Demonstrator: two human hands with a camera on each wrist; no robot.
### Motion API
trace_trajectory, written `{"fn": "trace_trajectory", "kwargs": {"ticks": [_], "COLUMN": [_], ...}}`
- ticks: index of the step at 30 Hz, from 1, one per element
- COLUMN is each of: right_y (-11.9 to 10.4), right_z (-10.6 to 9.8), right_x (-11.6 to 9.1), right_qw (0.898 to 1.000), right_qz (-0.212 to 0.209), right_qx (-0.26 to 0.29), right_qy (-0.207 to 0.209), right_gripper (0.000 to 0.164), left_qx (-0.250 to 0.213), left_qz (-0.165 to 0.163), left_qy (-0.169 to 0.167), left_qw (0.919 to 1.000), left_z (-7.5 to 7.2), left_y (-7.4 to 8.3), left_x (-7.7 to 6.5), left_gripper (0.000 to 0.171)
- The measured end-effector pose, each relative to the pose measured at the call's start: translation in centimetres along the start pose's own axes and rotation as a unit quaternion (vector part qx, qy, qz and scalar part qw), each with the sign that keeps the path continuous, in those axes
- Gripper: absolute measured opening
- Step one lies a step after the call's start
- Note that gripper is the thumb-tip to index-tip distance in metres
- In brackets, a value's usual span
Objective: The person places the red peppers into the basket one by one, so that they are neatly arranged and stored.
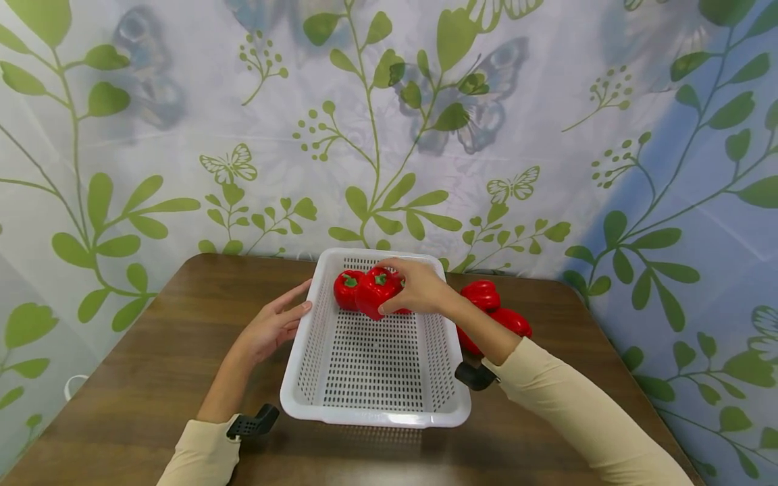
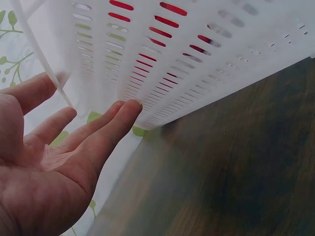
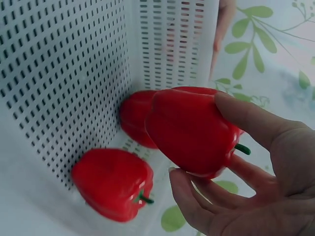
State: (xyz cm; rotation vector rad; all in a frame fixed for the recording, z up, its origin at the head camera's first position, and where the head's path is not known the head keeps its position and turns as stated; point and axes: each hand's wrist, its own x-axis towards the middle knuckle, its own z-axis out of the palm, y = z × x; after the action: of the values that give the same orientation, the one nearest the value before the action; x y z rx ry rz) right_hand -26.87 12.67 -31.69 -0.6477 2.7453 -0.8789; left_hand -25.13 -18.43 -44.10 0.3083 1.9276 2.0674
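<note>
My right hand (image 1: pixel 419 287) grips a red bell pepper (image 3: pixel 192 130) with a green stem, fingers and thumb round its sides, over the far end of a white perforated plastic basket (image 1: pixel 375 415). Inside the basket, a second red bell pepper (image 1: pixel 346 290) sits at the far left. Another pepper (image 3: pixel 113 184) lies in the near corner of the right wrist view; from the head it is mostly hidden behind the held one. My left hand (image 1: pixel 273 327) is at the basket's left side, its fingers (image 2: pixel 110 130) fairly straight along the outer wall.
To the right of the basket several red peppers (image 1: pixel 480 295) lie on the brown wooden table (image 1: pixel 182 337), partly covered by my right forearm. A patterned curtain (image 1: pixel 273 121) with leaves and butterflies hangs behind the table. A white curved object (image 1: pixel 74 386) shows at the left edge.
</note>
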Motion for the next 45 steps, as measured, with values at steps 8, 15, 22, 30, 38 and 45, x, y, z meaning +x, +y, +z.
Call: {"fn": "trace_trajectory", "kwargs": {"ticks": [8, 15, 22, 30, 38, 45], "right_y": [-1.0, -1.4, -2.0, -1.9, -1.4, -1.3], "right_z": [1.9, 3.7, 4.9, 5.6, 6.2, 6.4], "right_x": [1.7, 2.7, 3.6, 4.1, 4.4, 4.5], "right_qw": [0.999, 0.999, 0.996, 0.993, 0.992, 0.992], "right_qz": [-0.019, -0.016, -0.038, -0.011, 0.01, 0.01], "right_qx": [-0.026, -0.03, -0.068, -0.081, -0.084, -0.082], "right_qy": [-0.011, -0.029, -0.049, -0.082, -0.09, -0.094], "right_gripper": [0.077, 0.08, 0.078, 0.081, 0.084, 0.084], "left_qx": [-0.007, -0.001, -0.001, 0.003, 0.002, 0.004], "left_qz": [-0.001, -0.008, -0.007, -0.008, -0.004, -0.005], "left_qy": [0.003, 0.004, 0.006, -0.001, -0.007, -0.005], "left_qw": [1.0, 1.0, 1.0, 1.0, 1.0, 1.0], "left_z": [0.0, -0.2, -0.3, -0.3, -0.3, -0.3], "left_y": [0.0, 0.0, 0.0, -0.2, -0.2, -0.2], "left_x": [0.2, 0.1, 0.1, 0.2, 0.3, 0.3], "left_gripper": [0.061, 0.063, 0.061, 0.062, 0.061, 0.062]}}
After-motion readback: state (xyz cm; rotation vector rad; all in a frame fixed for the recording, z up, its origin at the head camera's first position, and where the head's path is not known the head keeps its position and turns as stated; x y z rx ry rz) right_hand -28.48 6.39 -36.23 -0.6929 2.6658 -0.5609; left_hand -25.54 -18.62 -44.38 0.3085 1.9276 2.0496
